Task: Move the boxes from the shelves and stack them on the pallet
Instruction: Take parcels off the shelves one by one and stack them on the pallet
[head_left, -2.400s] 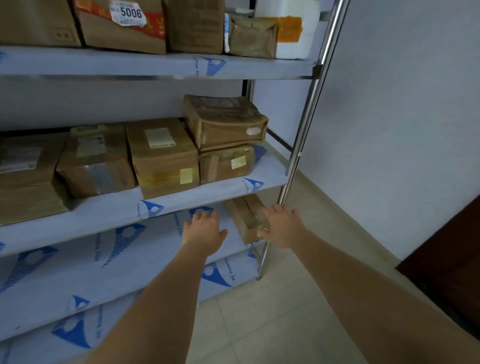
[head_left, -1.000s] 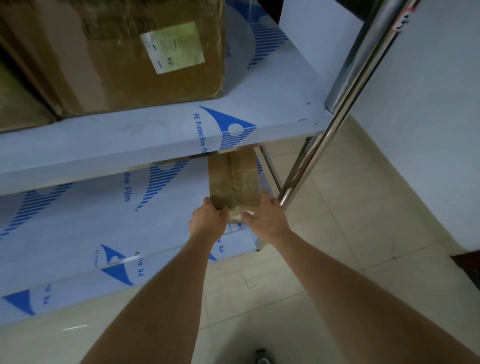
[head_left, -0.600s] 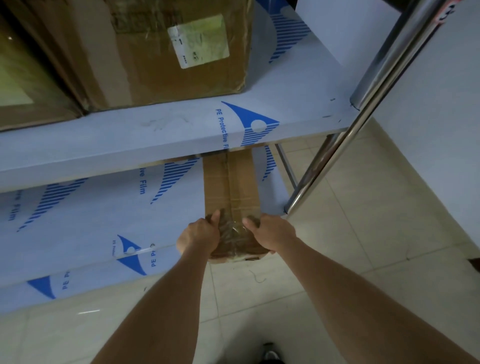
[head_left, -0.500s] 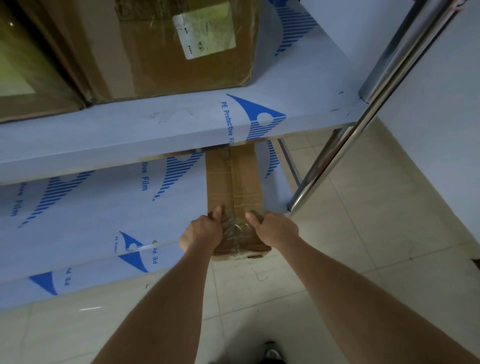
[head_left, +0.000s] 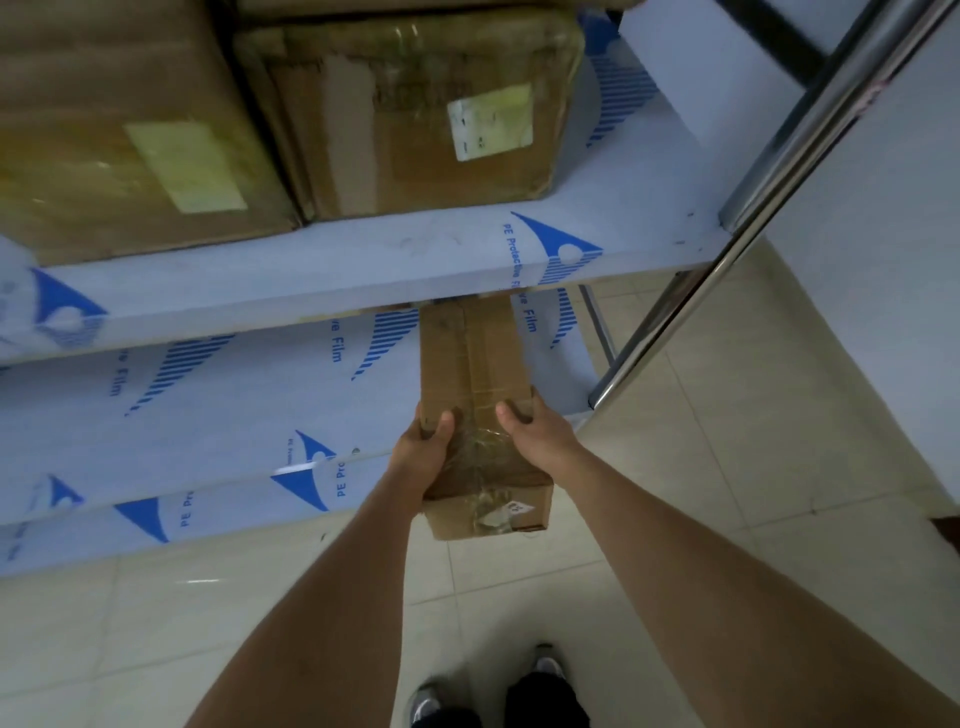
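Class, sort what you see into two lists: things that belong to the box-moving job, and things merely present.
Job:
long narrow box, gripped by left hand and right hand
two shelf boxes
lower shelf

Merely present:
steel post
floor tiles
shoes

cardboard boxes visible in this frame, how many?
3. A long narrow box gripped by the left hand and right hand; two boxes on the shelf above: one at left, one at centre. More may be hidden.

On the upper shelf two cartons sit side by side; below it a long box juts forward past the lower shelf.
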